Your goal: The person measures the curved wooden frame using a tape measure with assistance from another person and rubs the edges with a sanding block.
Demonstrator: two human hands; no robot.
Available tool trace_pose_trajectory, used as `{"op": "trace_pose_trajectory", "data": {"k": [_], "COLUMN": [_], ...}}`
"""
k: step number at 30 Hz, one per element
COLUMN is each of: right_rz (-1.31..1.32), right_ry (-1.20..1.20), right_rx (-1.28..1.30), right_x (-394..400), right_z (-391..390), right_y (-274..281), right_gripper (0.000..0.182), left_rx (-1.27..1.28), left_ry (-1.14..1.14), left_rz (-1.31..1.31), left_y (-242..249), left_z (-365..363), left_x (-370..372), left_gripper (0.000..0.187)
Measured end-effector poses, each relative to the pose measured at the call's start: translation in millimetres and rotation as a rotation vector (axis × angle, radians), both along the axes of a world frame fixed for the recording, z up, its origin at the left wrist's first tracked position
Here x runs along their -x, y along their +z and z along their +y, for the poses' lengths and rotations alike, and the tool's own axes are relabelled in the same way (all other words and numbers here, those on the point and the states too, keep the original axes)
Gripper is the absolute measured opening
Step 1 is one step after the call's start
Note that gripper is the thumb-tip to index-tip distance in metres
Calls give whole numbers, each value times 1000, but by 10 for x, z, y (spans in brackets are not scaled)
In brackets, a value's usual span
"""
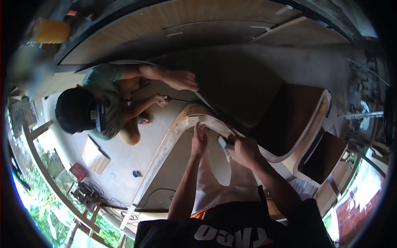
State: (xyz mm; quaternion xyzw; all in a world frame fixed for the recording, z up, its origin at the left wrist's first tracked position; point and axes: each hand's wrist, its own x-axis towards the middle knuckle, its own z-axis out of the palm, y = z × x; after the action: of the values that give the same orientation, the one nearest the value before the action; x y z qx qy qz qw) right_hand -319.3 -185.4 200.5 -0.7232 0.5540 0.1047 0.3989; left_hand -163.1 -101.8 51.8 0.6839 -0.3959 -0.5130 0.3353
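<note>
Pressing left hand [199, 139] on curved wooden frame [188, 124], right hand [244, 152] just beside

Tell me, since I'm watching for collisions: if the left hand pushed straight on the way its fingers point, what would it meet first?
Probably the curved wooden frame: the left hand points up at it, fingertips already at its edge. Depth is unclear.

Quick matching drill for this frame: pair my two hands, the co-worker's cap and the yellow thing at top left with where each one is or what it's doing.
Column one:
1. left hand
2. right hand
3. co-worker's cap
4. yellow container

Column two:
A. dark, worn by the person crouching at left
B. far upper left, beyond the boards
C. fingers resting on the curved wooden frame
D. closed around a small pale tool at the frame's bend

Pairs: 1-C, 2-D, 3-A, 4-B
</note>
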Motion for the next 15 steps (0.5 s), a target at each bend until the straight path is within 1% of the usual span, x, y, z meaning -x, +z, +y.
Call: {"op": "trace_pose_trajectory", "data": {"k": [1, 2, 3, 4, 5, 7, 8, 9, 10, 11, 12, 14, 15], "right_rz": [11, -16, -11, -43, -83, -137, -191, -171, -168, -171, -222, -225, -223], "right_ry": [15, -13, 31, -1, -46, -56, -20, -40, -75, -103, -133, -111, -82], "right_rx": [0, 46, 143, 110, 46, 66, 72, 78, -15, -109, -89, -69, -42], "right_x": [122, 188, 228, 228, 200, 222, 345, 416, 480, 550, 633, 660, 661], "right_z": [157, 259, 288, 215, 240, 285, 360, 367, 350, 354, 437, 477, 497], "right_y": [108, 172, 246, 358, 532, 993, 1085, 1203, 1336, 1413, 1351, 1280, 1233], "right_gripper": [23, 25, 23, 23, 22, 31, 36, 36, 37, 37, 43, 46, 49], "left_rx": [-75, -24, 39, -76, -106, -18, -25, -43, -61, 85, 82, 169, 187], "left_ry": [-26, -59, -76, -125, -131, -204, -234, -246, -253, -279, -285, -252, -297], "left_rz": [69, 65, 51, 82, 76, 36, 51, 84, 118, 40, 46, 43, -46], "left_y": [30, -92, -241, -163, -154, -166, -162, -173, -190, -292, -391, -424, -458], "left_z": [-93, -56, -57, -78, -22, -12, 23, 19, 20, 65, 129, 166, 151], "left_x": [49, 123, 206, 241, 284, 430, 477, 522, 575, 632, 682, 702, 679], "left_gripper": [55, 57, 59, 62, 62, 67, 67, 67, 68, 70, 70, 72, 75]}}
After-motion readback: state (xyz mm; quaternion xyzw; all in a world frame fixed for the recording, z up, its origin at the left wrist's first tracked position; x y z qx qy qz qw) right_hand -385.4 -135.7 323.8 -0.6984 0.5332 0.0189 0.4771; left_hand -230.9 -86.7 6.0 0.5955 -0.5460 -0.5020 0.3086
